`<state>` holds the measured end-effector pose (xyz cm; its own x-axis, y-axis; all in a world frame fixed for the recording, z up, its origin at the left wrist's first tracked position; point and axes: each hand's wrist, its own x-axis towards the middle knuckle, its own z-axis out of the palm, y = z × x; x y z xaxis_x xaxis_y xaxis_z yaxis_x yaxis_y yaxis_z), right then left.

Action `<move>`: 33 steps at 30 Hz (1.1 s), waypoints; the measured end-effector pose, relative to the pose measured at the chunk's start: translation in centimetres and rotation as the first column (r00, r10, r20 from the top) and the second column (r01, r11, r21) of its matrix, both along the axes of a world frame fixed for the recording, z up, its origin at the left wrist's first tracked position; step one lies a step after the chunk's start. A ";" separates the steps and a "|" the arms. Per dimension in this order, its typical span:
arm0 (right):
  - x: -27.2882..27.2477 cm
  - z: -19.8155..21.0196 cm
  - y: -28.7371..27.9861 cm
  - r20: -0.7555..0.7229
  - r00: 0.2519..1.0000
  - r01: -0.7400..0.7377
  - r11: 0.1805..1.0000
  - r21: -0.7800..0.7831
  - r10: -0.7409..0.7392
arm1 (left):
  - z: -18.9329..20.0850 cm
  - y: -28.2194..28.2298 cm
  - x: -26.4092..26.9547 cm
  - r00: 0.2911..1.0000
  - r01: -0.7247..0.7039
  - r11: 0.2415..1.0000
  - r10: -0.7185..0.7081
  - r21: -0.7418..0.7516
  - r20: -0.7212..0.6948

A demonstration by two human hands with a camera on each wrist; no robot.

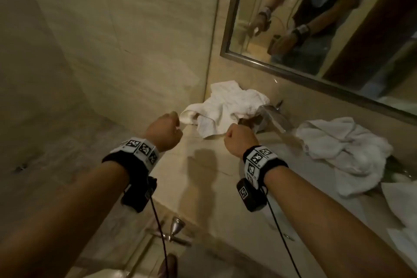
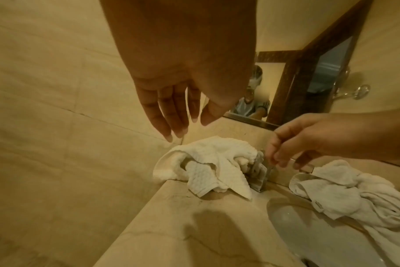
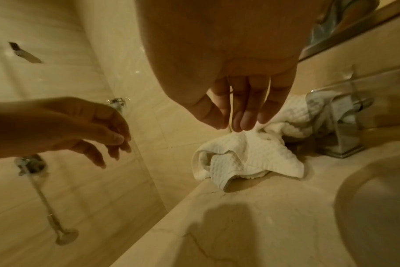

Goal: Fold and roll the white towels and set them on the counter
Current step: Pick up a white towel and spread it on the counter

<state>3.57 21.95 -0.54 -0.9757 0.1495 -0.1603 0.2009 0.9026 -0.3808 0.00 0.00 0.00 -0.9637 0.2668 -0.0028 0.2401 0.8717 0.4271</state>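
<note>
A crumpled white waffle towel (image 1: 230,108) lies in the counter's far left corner, against the faucet and spilling slightly over the left edge. My left hand (image 1: 168,130) hovers just left of it; in the left wrist view its fingers (image 2: 162,115) hang straight above the towel (image 2: 208,166) and hold nothing. My right hand (image 1: 240,139) hangs over the towel's near right side. Its relaxed fingertips (image 3: 247,122) point down just above the towel (image 3: 247,157), with nothing pinched. A second rumpled white towel (image 1: 345,149) lies at the right, draped over the basin.
A chrome faucet (image 1: 270,117) stands behind the basin (image 2: 308,225), partly under the first towel. The beige marble counter (image 1: 203,176) ends at a tiled wall on the left. A framed mirror (image 1: 316,29) hangs above. A metal fitting (image 1: 176,230) sits below the counter edge.
</note>
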 end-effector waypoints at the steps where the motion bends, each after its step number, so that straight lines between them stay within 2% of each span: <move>1: -1.3 -0.5 -0.4 0.021 1.000 0.020 1.000 -0.014 -0.019 | -0.6 0.2 -1.4 0.999 0.032 0.999 -0.031 0.029 -0.015; 5: -6.1 -3.3 -1.7 0.066 0.989 0.136 0.990 -0.027 -0.134 | -2.8 2.0 -7.0 0.990 0.139 0.990 -0.139 -0.005 -0.020; 9: -9.4 -5.8 -1.9 0.013 0.973 0.231 0.972 -0.038 -0.230 | -4.4 5.0 -12.1 0.971 0.234 0.966 -0.238 -0.108 -0.021; 15: -11.9 -8.2 -0.5 -0.108 0.966 0.236 0.972 -0.011 -0.236 | -7.0 8.8 -15.4 0.940 0.333 0.887 -0.338 -0.320 0.043; 19: -12.7 -10.2 -0.3 -0.058 0.979 0.195 0.980 -0.031 -0.197 | -8.6 9.8 -16.3 0.937 0.349 0.840 -0.315 -0.415 0.152; 22: -12.7 -10.5 0.1 0.012 0.983 0.180 0.982 0.063 -0.181 | -8.6 10.3 -16.0 0.944 0.330 0.822 -0.297 -0.464 0.145; 24: -12.6 -10.1 0.4 0.049 0.989 0.129 0.982 0.138 -0.137 | -8.4 10.4 -15.5 0.943 0.333 0.818 -0.287 -0.470 0.169; 28: -11.1 -8.6 0.4 0.048 0.996 0.072 0.987 0.145 -0.079 | -7.6 9.6 -14.4 0.907 0.394 0.815 -0.272 -0.424 0.321; 31: -9.5 -7.9 -0.8 0.042 0.994 0.102 0.995 0.016 -0.103 | -6.1 8.4 -12.9 0.874 0.422 0.825 -0.260 -0.376 0.410; 33: -8.7 -7.1 -1.6 0.085 0.984 0.166 0.977 -0.134 -0.156 | -4.7 7.7 -12.1 0.876 0.426 0.827 -0.275 -0.367 0.397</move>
<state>-5.16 20.38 -7.63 -0.9253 0.2746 -0.2615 0.3715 0.7950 -0.4795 -12.07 7.72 -4.66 -0.7295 0.4845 -0.4828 0.4850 0.8641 0.1343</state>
